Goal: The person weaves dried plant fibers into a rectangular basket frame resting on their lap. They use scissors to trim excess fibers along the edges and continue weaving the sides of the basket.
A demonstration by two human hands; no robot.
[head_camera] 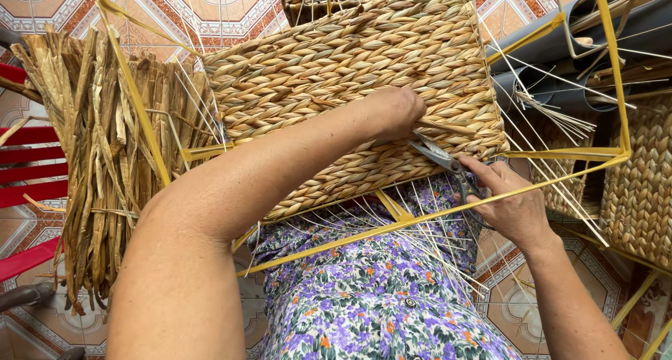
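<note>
**Kid:** What is the person holding?

**Helper:** The right hand [514, 206] is closed around the handles of a pair of metal scissors [448, 162]. The blades point at the woven basket panel [350, 73], right at its lower edge.

**Kid:** And the other hand?

**Helper:** The left hand [399, 111] rests on the basket panel, just above the scissor blades. Its fingers are curled in, pinching a strand of the weave.

**Kid:** Where is the basket panel?

**Helper:** It sits inside a yellow metal frame [560, 153], tilted over the person's lap. Thin pale strings [420, 227] run down from the panel, across a purple flowered dress [378, 297].

**Kid:** What is that brown bunch?

**Helper:** Left of the basket panel hangs a bundle of dried grass strips [98, 157]. Left of that again is a red slatted chair [28, 164].

**Kid:** And on the other side?

**Helper:** Right of the panel stands another woven basket [640, 185]. Above it lie grey pipes [560, 52]. A patterned tile floor [210, 6] is under it all.
</note>
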